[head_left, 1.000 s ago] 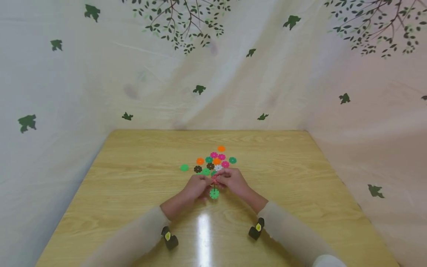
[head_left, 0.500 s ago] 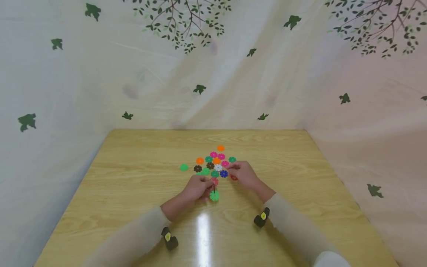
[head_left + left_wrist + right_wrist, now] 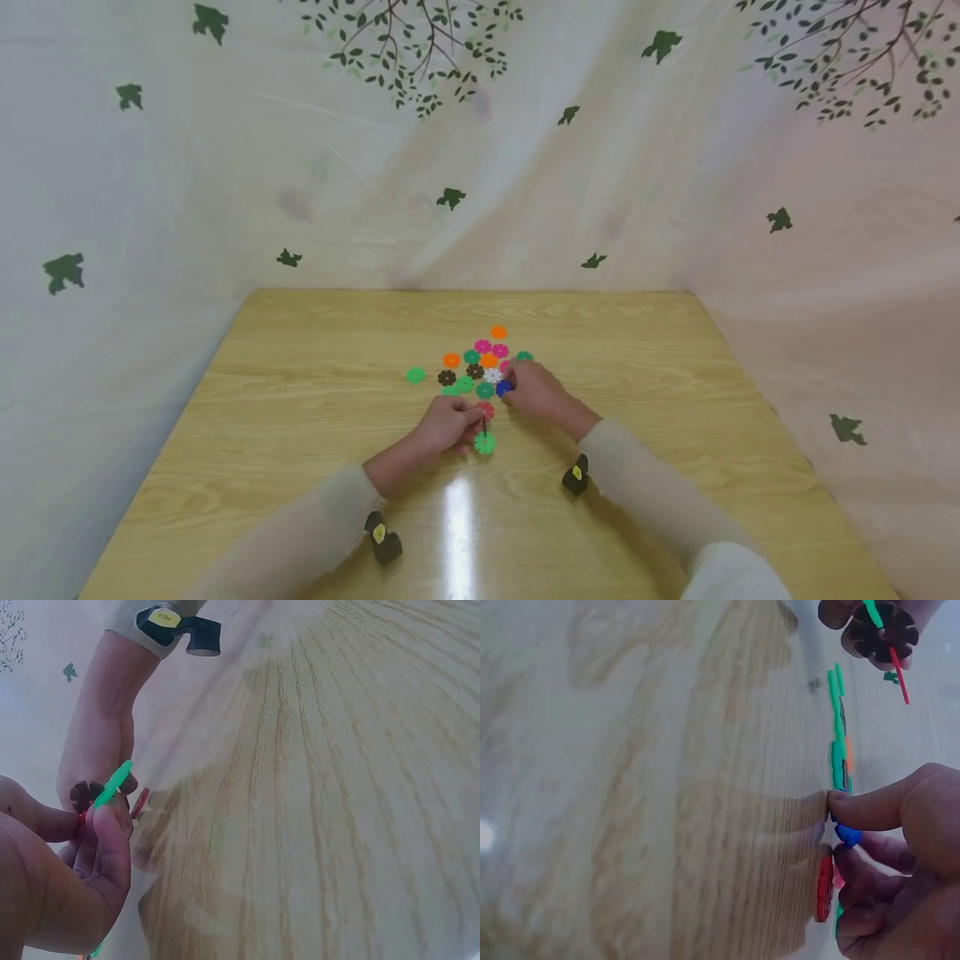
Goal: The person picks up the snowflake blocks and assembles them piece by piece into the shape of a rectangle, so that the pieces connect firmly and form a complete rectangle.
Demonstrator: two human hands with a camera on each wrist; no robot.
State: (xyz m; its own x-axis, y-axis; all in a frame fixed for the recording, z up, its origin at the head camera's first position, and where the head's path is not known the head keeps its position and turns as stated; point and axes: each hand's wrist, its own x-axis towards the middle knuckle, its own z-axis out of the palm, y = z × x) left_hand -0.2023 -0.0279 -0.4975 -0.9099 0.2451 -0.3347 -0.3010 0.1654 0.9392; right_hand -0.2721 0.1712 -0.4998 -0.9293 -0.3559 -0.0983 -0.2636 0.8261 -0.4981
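The left hand (image 3: 448, 425) is pinching three joined pieces: a notched green plastic disc (image 3: 484, 443), a dark-brown one (image 3: 901, 630) and a red one (image 3: 487, 410). The right hand (image 3: 538, 389) is pinching a blue disc (image 3: 502, 389), unattached; other coloured discs (image 3: 465, 384) are lying loose on the wooden tabletop (image 3: 637, 392).

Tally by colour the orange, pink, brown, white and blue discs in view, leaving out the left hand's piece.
Orange discs: 3
Pink discs: 3
Brown discs: 2
White disc: 1
Blue disc, pinched by the right hand: 1
Total: 10

brown disc (image 3: 901, 628) joins green (image 3: 484, 445) and red (image 3: 487, 409), blue (image 3: 847, 834) pinched.
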